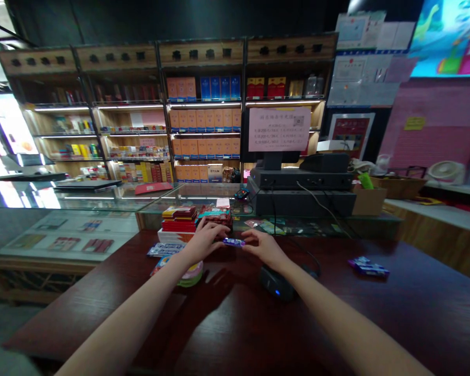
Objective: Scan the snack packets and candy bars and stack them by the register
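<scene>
A small purple pack [234, 242] lies flat on the dark bench [415, 308], its long axis running left to right, right between the two hands. The left hand [206, 241] pinches its left end and the right hand [263, 247] its right end, fingers curled on it, so both are equally near. Just behind the left hand sits a stack of boxes [179, 222].
</scene>
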### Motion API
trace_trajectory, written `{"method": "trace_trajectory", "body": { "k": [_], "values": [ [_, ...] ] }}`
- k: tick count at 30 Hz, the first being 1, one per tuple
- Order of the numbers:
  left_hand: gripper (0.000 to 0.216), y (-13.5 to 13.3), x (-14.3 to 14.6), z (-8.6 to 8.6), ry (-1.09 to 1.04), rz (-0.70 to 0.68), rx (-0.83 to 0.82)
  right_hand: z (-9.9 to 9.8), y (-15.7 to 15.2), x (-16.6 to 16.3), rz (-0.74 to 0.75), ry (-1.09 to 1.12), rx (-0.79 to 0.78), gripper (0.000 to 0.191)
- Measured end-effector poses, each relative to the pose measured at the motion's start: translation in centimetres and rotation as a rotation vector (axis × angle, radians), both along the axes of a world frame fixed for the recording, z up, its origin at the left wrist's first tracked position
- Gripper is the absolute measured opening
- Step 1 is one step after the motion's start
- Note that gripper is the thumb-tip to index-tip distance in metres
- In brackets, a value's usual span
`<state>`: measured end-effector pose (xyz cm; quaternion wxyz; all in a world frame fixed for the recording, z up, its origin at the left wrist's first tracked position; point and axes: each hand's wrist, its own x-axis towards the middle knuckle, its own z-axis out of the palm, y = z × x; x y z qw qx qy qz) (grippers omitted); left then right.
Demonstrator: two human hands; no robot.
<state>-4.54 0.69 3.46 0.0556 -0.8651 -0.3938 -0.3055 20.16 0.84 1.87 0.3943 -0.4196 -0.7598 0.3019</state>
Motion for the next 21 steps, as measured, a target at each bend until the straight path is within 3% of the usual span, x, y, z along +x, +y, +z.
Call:
{"method": "trace_trajectory", "body": {
  "k": [5, 9, 21],
  "values": [
    [0.033, 0.3, -1.8, -0.2, 0.156, 0.129, -0.059, 1.2, -0.7, -3.7, -0.11, -0.472, 0.117, 0.021],
    [0.035, 0.0, -2.3, -0.3, 0.304, 0.243, -0.168, 1.3, -1.0, -6.5, -0.229, -0.722, 0.11, 0.024],
    [0.024, 0.0, -1.7, -1.2, 0.288, 0.605, -0.439, -2.8, 0.3, -10.8, -0.296, -0.767, 0.048, 0.025]
  ]
}}
